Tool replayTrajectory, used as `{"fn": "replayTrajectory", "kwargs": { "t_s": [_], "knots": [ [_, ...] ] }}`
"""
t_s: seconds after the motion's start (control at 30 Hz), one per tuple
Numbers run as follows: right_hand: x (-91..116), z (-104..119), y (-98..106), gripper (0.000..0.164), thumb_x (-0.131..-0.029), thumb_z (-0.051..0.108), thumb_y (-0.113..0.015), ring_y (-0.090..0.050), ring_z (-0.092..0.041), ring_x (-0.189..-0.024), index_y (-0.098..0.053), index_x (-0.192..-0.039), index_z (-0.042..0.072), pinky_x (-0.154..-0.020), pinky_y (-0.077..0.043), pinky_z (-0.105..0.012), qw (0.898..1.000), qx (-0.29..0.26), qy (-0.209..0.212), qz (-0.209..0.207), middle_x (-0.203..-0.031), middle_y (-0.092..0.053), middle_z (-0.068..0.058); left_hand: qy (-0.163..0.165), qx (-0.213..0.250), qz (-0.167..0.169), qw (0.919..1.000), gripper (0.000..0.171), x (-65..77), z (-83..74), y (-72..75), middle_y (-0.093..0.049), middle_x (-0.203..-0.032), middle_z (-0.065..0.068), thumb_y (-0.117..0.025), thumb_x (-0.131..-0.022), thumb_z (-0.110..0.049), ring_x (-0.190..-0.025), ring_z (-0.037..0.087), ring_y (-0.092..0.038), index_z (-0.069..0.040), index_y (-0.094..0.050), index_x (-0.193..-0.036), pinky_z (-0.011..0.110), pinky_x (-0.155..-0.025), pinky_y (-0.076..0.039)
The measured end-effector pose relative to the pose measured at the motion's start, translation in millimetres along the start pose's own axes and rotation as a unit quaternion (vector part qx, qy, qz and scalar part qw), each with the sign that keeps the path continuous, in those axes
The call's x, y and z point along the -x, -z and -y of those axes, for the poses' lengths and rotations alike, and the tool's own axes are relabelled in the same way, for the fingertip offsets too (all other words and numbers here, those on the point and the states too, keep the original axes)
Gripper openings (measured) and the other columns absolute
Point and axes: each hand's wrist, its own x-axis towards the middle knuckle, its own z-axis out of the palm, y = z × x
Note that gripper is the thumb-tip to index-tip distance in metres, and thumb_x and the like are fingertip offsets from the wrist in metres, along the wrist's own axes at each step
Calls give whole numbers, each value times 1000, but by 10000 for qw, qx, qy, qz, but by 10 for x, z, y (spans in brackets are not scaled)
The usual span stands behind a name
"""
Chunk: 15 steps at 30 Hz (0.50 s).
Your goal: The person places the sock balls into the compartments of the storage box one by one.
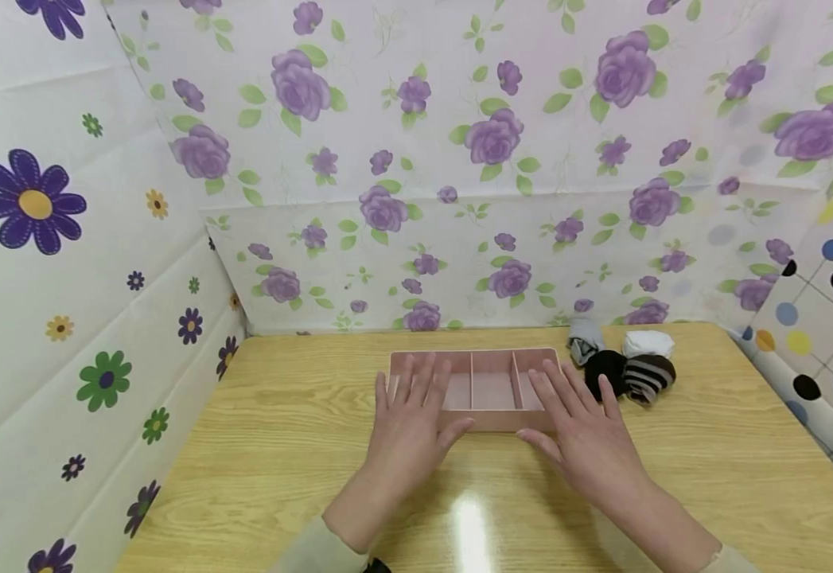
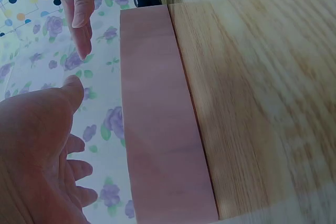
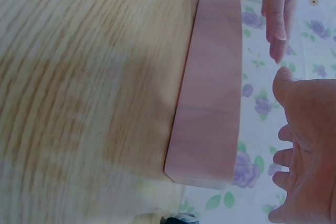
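A pink box [image 1: 495,420] with dividers stands on the wooden table, its upright compartments facing up. My left hand [image 1: 407,434] is spread palm down over its left end, fingers straight and holding nothing. Over the right end, my right hand [image 1: 588,438] is spread the same way, also holding nothing. In the left wrist view the left hand [image 2: 39,140] hangs above the level of the box's front wall [image 2: 163,119]. The right wrist view has the right hand [image 3: 310,145] similarly raised beside that wall [image 3: 210,93]. The fingers partly hide the outer compartments.
Right of the box lie several rolled socks: a grey bundle [image 1: 585,338], a black one [image 1: 605,372], a striped one [image 1: 649,377] and a white one [image 1: 648,344]. The table [image 1: 273,446] meets flowered cloth [image 1: 445,239] at the back and patterned cloth on both sides.
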Motion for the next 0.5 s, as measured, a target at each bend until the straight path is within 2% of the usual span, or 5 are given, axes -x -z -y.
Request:
{"fn": "replayTrajectory", "kwargs": {
  "t_s": [0.2,0.37,0.5],
  "knots": [
    [-27,-1,1,85,-108,60,-62,-27,-39,-165,-38,-174,13,-129,-13,-72,10000,33,35,17,-179,-30,-15,44,54,-73,9999,93,22,39,12,-17,-182,10,-46,-108,-73,-168,41,-9,-18,-21,-179,73,-129,-2],
    [-34,-10,5,85,-108,61,-62,-26,-39,-165,-37,-174,13,-129,-13,-71,10000,47,-2,47,-180,-29,-15,53,140,-112,9998,92,27,77,18,-15,-183,10,-46,-109,-71,-168,41,-7,-15,-21,-178,76,-128,-6],
    [-38,2,11,86,-107,57,-67,-26,-38,-166,-36,-174,13,-130,-12,-70,10000,28,-31,79,-180,-29,-14,135,264,-128,9995,91,31,114,22,-16,-183,9,-49,-109,-70,-169,39,-5,-15,-23,-178,76,-128,-4]
  ]
}}
